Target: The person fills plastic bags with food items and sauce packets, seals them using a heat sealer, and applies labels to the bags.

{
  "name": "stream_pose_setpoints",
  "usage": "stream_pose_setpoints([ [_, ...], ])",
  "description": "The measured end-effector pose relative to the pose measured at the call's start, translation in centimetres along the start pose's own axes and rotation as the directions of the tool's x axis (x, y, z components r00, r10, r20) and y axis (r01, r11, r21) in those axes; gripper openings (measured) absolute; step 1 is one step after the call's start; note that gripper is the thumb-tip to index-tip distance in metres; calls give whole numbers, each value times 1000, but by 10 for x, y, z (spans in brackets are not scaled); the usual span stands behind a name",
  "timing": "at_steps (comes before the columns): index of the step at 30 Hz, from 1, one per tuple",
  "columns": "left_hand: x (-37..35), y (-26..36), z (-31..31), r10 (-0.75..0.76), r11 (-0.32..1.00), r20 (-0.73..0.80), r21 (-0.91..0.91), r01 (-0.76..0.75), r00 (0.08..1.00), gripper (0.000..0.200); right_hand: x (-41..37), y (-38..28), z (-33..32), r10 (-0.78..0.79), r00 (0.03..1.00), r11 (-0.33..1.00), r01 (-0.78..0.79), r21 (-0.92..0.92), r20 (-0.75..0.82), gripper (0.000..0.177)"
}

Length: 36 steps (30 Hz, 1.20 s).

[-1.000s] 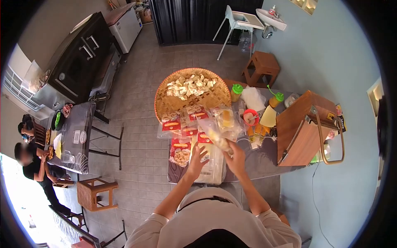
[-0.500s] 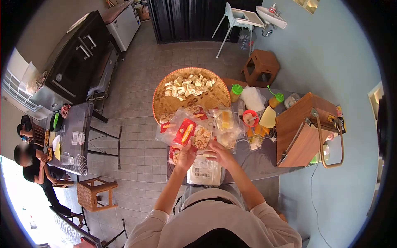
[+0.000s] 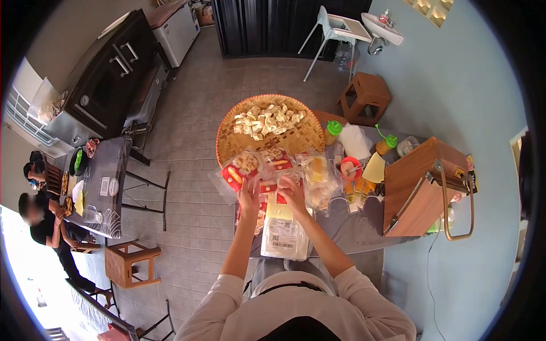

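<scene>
My left hand point(image 3: 248, 196) grips a clear plastic snack pack point(image 3: 245, 163) with a red label and pale crunchy pieces inside, near the rim of the round woven tray point(image 3: 239, 149). My right hand point(image 3: 291, 194) is a little to the right, fingers curled in over other red-labelled packs point(image 3: 276, 157); what its fingertips hold, if anything, is hidden. Below both hands lies a stack of white packages point(image 3: 280, 238) with printed labels. Pale folded dumpling skins or crackers point(image 3: 267, 120) sit on the tray. Right of my right hand are clear bags point(image 3: 316, 176) with yellow contents.
A red cup point(image 3: 351, 168), green-capped bottles point(image 3: 333, 131) and a wooden cabinet point(image 3: 406, 193) with a metal handle stand on the right. A brown stool point(image 3: 365, 98) is beyond the table. At far left, two people are by another table point(image 3: 108, 170), near a plastic stool point(image 3: 131, 264).
The snack pack in my left hand has moved left and away from me, turning as it went. My right hand has come off it and moved forward over the other packs.
</scene>
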<state>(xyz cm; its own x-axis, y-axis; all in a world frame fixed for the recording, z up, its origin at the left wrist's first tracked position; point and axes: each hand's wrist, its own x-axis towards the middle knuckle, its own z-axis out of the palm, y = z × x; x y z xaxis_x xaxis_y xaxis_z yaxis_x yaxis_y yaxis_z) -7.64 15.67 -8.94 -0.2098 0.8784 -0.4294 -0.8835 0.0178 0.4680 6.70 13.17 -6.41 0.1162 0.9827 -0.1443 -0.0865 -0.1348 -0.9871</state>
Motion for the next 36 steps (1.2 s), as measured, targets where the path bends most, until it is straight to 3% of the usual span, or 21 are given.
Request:
stream_pose_setpoints([
  [3, 40, -21, -17, 8, 997, 17, -82, -6, 1000, 18, -33, 18, -23, -27, 995, 1000, 27, 1, 99, 43],
  [5, 56, -32, -23, -26, 999, -117, -28, 22, 993, 23, -58, 22, -38, 219, 965, 975, -221, -3, 148, 41],
  [6, 54, -30, -10, -29, 999, -117, -29, 26, 993, 23, -68, 26, -45, 219, 965, 975, -221, -4, 145, 41],
  [8, 50, -30, 2, -48, 992, -296, 96, 80, 954, 25, -89, 32, -54, 300, 944, 952, -306, 25, 139, 38],
  [9, 48, -30, 1, -49, 992, -300, 97, 82, 953, 25, -98, 33, -56, 305, 942, 950, -311, 25, 139, 38],
  [11, 49, -30, -1, -177, 960, -242, 172, 222, 954, 26, -112, 31, -62, 378, 919, 925, -380, -7, 113, 31],
  [19, 77, -37, -21, -194, 981, -144, -8, 195, 970, 24, -139, 57, -75, 257, 950, 965, -244, -93, 176, 28],
  [21, 89, -35, -25, -193, 981, -119, -16, 193, 974, 22, -139, 48, -77, 229, 966, 953, -197, -228, 122, 26],
  [27, 104, -26, -16, -249, 968, -136, -67, 242, 959, 19, -135, 59, -98, 128, 988, 933, -90, -348, 87, 25],
  [29, 108, -20, -16, -323, 943, -73, -111, 314, 944, 19, -135, 61, -105, 134, 988, 921, -97, -376, 72, 26],
  [34, 101, -18, -15, -283, 957, -111, -101, 272, 953, 20, -134, 69, -111, 56, 996, 937, -27, -348, 73, 22],
  [36, 85, -14, -13, -256, 966, -138, -84, 247, 957, 22, -134, 62, -109, -16, 1000, 888, 18, -460, 9, 25],
])
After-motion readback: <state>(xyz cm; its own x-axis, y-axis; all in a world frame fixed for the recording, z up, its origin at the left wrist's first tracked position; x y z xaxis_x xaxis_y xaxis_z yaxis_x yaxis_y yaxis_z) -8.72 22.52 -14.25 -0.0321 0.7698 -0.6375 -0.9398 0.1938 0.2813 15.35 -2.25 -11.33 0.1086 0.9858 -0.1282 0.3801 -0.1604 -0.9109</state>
